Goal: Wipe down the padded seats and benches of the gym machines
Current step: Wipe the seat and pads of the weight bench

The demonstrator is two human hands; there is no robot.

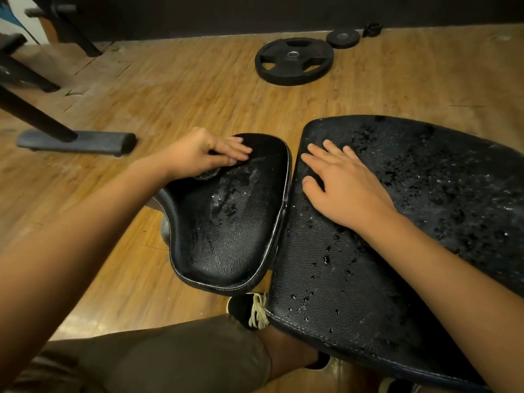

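Two black pads side by side, a narrow gap between them: small seat pad point(226, 236) on my left, long bench pad point(354, 279) on my right. Both wet, with droplets scattered across the bench pad and a smeared wet patch in the middle of the seat pad. Left arm reaches forward across the frame; left hand point(201, 151) sits palm down on the far end of the seat pad. Its fingers point(238, 150) lie close together and nearly straight, thumb tucked alongside below them, pressing down. A dark wad point(208, 175), cloth or sponge, can't tell which, is pinned under the heel of that hand, only its edge showing. Right arm comes in from the lower right; right hand point(346, 188) lies flat on the bench pad near its far left corner. Its fingers point(336, 151) are spread apart and straight, holding nothing, just resting on the wet vinyl. My shoe point(246, 310) is on the wooden floor point(170, 86) under the gap between the pads. Beyond: large weight plate point(294, 61) lying flat, small plate point(343, 38) just past it, machine foot point(76, 140) off to the left.
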